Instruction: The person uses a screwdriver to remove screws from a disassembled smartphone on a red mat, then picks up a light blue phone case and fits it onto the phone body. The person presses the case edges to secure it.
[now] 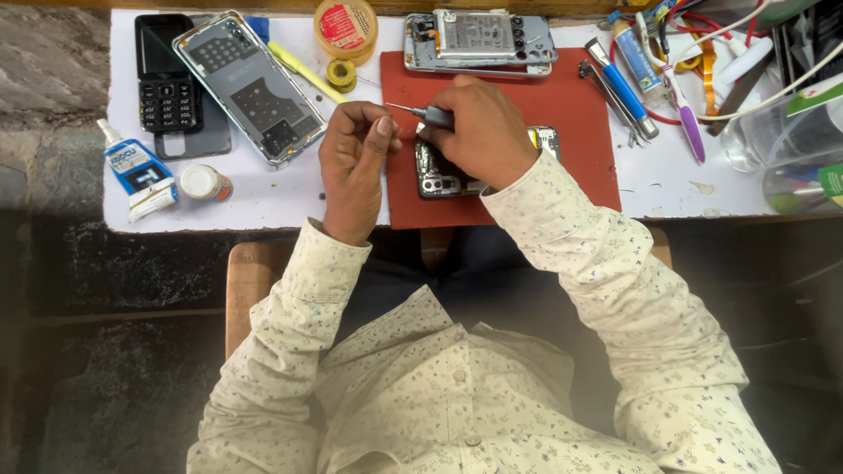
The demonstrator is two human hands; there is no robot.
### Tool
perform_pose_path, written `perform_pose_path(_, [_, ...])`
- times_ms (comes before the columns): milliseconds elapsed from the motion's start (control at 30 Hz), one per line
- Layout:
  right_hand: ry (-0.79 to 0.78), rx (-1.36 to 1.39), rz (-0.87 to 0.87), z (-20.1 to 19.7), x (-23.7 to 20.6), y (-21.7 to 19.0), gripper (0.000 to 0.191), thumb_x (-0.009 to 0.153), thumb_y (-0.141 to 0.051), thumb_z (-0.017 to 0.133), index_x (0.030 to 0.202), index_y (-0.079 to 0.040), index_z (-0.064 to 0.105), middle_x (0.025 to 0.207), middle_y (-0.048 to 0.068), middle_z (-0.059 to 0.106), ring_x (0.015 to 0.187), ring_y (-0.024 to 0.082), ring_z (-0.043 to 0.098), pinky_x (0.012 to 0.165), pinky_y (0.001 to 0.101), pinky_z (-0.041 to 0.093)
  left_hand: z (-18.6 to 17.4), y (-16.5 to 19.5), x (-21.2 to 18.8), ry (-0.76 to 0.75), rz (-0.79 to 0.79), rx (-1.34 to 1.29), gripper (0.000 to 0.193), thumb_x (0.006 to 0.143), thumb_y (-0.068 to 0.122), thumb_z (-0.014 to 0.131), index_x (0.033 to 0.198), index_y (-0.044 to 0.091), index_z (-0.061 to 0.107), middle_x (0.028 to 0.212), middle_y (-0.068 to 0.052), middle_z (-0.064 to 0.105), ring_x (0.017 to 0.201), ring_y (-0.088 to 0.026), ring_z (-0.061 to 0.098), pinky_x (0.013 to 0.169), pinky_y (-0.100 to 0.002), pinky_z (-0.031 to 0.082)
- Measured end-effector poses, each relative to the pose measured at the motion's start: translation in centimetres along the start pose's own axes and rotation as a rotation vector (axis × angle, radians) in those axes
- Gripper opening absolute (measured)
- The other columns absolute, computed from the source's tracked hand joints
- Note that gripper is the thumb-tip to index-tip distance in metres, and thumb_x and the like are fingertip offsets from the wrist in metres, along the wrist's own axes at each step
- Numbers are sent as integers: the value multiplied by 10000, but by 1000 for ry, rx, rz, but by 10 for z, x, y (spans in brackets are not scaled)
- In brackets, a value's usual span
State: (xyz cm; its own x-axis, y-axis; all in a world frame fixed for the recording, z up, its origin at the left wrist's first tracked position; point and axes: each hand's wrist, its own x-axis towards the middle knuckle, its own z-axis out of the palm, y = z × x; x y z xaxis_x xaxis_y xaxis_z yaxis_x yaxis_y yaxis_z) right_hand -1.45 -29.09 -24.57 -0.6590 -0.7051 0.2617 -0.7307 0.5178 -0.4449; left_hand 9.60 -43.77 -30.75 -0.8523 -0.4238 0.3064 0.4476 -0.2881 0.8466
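At the far left of the frame lie a glue tube (136, 180) and a small capped pot (205, 183). Above them are a black keypad phone (164, 75) and a phone back cover (249, 86), well apart from the work.

Just left of centre, the left hand (353, 171) is curled nearly closed, thumb pressed to forefinger as if pinching something tiny (perhaps a screw, too small to tell). It should stay low over the white tabletop (263, 197), where anything dropped would be easy to find.

At centre, the right hand (479, 132) is closed around a small screwdriver (421, 112), tip pointing left toward the left fingertips. Beneath it the opened phone (448, 171) rests on the red mat (575, 132), partly hidden by the hand. The driver is best kept in line with the screw and pressed lightly.

Further right lie tweezers (615, 101) and a toothbrush (676, 96).
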Motion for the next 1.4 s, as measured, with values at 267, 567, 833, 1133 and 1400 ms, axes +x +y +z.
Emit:
perform_pose_path(267, [266,289,66,-39,-48,80,200,942,-174,853,991,-29,725,896,55,623,776,158,603,685,326,476,1,1,-1,-20,2,42,113,1106,142,611,1143,41,576,990,-11,627,898,-78,581,847,-231,501])
perform_pose_path(567, [567,-175,110,-126,-110,161,187,953,42,740,1139,47,726,950,111,684,775,162,606,733,320,492,0,-2,-1,-70,-51,18,97,1080,98,641,1137,28,606,1000,-6,635,905,-70,584,845,-220,504])
perform_pose_path(833, [313,842,137,-51,-103,23,288,948,102,740,1217,19,681,1101,55,737,972,105,709,861,226,587,7,2,-2,-150,-79,-23,86,1074,76,649,1140,29,619,1020,0,631,934,-72,580,886,-225,511])
perform_pose_path(1133, [211,842,118,-27,-82,-20,256,906,78,780,1146,16,714,1087,67,710,953,112,713,819,234,606,4,6,-1,-205,-88,1,108,1068,109,663,1137,43,613,1018,-2,640,923,-72,578,874,-226,514])
perform_pose_path(1400, [205,834,119,-25,-85,-15,261,905,75,786,1147,1,721,1108,63,710,985,117,714,845,238,609,3,5,-1,-218,-96,0,117,1069,110,662,1140,37,604,1011,-4,636,921,-73,575,867,-226,512])
